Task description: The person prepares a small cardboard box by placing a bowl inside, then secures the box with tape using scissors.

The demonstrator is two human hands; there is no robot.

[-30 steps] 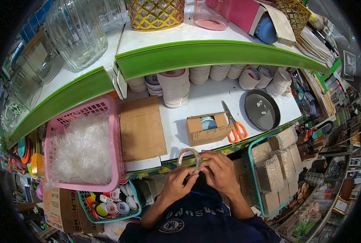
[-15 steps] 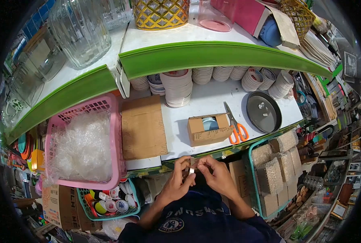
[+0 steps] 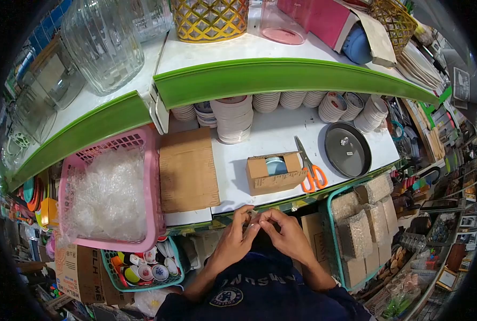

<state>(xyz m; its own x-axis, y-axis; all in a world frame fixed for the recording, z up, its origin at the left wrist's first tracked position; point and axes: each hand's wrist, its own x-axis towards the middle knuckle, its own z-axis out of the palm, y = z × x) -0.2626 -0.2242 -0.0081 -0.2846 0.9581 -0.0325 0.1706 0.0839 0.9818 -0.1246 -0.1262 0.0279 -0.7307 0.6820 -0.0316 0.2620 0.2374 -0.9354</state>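
My left hand and my right hand meet in front of my chest, just off the shelf's near edge. Their fingers are bent and pinched together around something small, mostly hidden between the fingertips. Beyond them on the white shelf stands a small open cardboard box with a pale blue round item inside. Scissors with orange handles lie against the box's right side. A flat piece of cardboard rests on the left.
A pink basket of bubble wrap stands left; a dark round pan sits right. Stacked white bowls line the back. Below are a teal crate of wrapped boxes and a teal basket. A green-edged upper shelf overhangs.
My fingertips have drawn closer together, and the small white and brown thing that showed between them is now mostly covered. The view has shifted slightly.
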